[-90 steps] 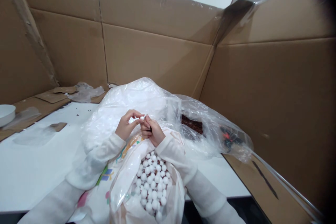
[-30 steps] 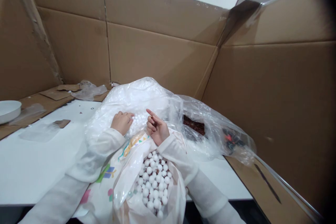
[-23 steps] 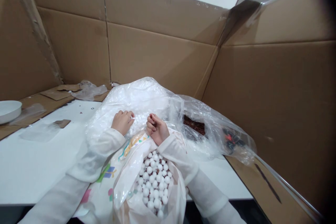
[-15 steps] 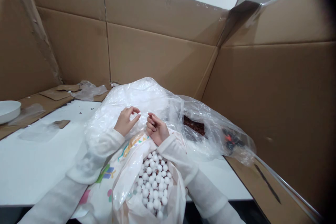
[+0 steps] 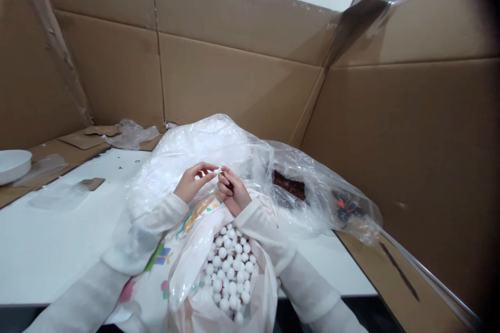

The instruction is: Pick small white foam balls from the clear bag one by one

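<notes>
My left hand (image 5: 192, 181) pinches a small white ball (image 5: 217, 171) between thumb and fingertips. Its tip meets the fingertips of my right hand (image 5: 233, 190), whose fingers are curled round something small and dark reddish-brown (image 5: 229, 186), mostly hidden in the palm. Below my hands, in my lap, an open printed plastic bag (image 5: 182, 276) holds many white balls (image 5: 233, 274) with reddish-brown bits showing among them. Behind the hands lies a large clear plastic bag (image 5: 207, 135) full of white contents.
To the right, a clear bag shows a dark brown bundle (image 5: 289, 186) and a black-and-red item (image 5: 346, 205). A dark strip (image 5: 399, 271) lies on the cardboard. At left are a white bowl (image 5: 14, 166) and plastic scraps (image 5: 130, 135). Cardboard walls (image 5: 234, 62) enclose the white table (image 5: 70, 250).
My left hand has moved right with the white ball, closing the gap to my right hand's fingertips. The right hand stays almost still.
</notes>
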A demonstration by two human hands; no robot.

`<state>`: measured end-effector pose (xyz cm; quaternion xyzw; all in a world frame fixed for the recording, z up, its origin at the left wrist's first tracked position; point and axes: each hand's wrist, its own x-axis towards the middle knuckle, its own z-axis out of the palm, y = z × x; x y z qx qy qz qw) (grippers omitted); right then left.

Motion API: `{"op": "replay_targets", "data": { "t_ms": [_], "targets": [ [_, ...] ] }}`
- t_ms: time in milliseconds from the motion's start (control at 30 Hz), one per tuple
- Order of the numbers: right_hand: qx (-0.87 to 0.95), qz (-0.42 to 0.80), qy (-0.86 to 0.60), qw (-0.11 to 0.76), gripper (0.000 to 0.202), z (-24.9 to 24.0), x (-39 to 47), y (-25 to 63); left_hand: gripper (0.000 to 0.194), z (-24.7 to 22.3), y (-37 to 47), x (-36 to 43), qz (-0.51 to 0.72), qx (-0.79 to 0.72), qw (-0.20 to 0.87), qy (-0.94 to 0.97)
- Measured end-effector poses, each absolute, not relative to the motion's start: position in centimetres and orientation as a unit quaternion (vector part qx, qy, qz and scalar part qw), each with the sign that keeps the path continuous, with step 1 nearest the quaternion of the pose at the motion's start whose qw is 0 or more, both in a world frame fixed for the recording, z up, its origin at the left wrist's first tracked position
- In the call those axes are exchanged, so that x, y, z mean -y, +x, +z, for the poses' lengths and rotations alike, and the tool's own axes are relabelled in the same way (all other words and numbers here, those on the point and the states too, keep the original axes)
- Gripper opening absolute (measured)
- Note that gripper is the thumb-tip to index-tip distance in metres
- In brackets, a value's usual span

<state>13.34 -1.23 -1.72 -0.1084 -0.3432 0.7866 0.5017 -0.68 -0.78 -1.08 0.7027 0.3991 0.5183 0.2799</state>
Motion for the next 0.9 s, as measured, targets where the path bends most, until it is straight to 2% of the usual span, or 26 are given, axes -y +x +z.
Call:
{"op": "replay_targets", "data": {
  "t_ms": [900],
  "targets": [
    [0.354,0.785,-0.109,0.497,0.009,-1.62,1.33,13.35,0.021,-1.27,-1.05,0.63,0.523,-0.411,0.234,0.709]
  ]
}}
